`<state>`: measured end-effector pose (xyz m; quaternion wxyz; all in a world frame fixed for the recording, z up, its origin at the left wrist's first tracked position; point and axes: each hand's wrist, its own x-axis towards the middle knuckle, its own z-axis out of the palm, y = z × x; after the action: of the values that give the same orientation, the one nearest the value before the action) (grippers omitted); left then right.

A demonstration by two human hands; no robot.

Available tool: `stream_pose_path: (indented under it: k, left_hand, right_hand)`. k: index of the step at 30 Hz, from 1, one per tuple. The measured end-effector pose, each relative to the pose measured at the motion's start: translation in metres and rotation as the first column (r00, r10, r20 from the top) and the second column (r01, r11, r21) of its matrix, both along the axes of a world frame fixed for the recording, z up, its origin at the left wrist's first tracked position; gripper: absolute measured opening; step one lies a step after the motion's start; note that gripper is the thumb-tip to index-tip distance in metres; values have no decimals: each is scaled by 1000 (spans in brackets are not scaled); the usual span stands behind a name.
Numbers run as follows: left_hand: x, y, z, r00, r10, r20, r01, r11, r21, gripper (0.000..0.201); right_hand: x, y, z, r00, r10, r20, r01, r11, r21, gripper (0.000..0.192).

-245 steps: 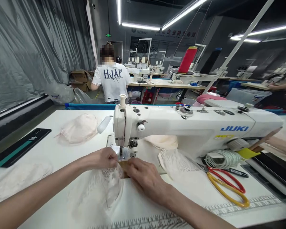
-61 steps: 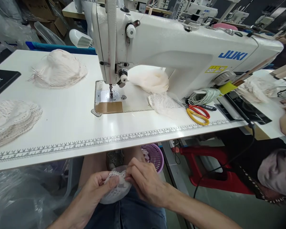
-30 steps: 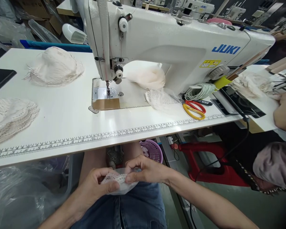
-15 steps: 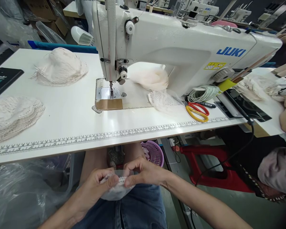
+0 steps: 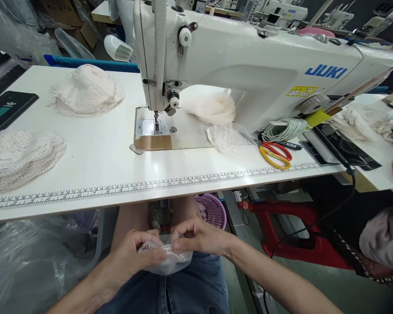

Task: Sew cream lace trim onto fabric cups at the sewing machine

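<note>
Over my lap, below the table edge, I hold a small piece of white lace fabric point(image 5: 170, 264) with a sheer layer and an eyelet band. My left hand point(image 5: 139, 253) pinches its left side between thumb and fingers. On the right side, my right hand point(image 5: 191, 237) grips the band with thumb and forefinger. The fingertips of both hands sit close together along the eyelet edge. Part of the fabric is hidden behind the fingers. Above, on the table, stands a white sewing machine point(image 5: 249, 52), its needle area point(image 5: 156, 124) with no fabric under it.
Stacks of cream lace cups point(image 5: 88, 91) and lace pieces point(image 5: 19, 159) lie at the left. Scissors point(image 5: 275, 156), a cord coil point(image 5: 283, 129) and lace point(image 5: 227, 137) are by the machine. Below are a purple basket point(image 5: 216, 211) and red stool point(image 5: 271, 235). A person sits at right.
The lace fabric has turned slightly in my fingers, with more of its eyelet band and right side showing. My head view has shifted a little, so the table appears moved slightly right.
</note>
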<state>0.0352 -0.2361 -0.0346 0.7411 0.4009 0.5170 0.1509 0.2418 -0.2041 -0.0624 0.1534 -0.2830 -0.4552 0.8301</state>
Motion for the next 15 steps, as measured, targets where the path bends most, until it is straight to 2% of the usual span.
stream_pose_path:
  k: [2,3,5,6,8,11,12,13,15]
  left_hand:
    - [0,-1,7,996,18,83,-15,999,-46,26]
    - [0,-1,11,991,17,135,-9,998,-59,26]
    - [1,1,19,974,-9,225,22,998,-53,26]
    - [1,4,23,968,-21,252,34,998,-48,25]
    - [0,10,27,965,-15,261,26,999,-40,25]
    - [-3,21,28,973,6,231,7,998,-57,25]
    - [-5,23,28,975,2,222,11,998,-59,25]
    - [-6,25,29,976,-4,216,17,998,-60,25]
    - [-7,28,33,979,-13,205,25,998,-59,23]
  right_hand:
    - [5,3,6,992,106,-70,-100,992,80,44]
    - [6,4,8,986,141,-89,-125,978,166,46]
    - [6,4,9,993,99,-57,-70,918,390,45]
    - [4,4,8,999,20,-26,-4,862,507,41]
    - [-3,3,4,988,-153,-9,114,695,710,38]
    - [-13,0,-1,979,-190,-66,150,469,870,31]
    - [-15,0,-1,978,-194,-78,155,422,893,26]
    - [-17,0,1,977,-201,-77,155,410,899,21]
    - [-19,-1,7,971,-233,-57,157,436,886,21]
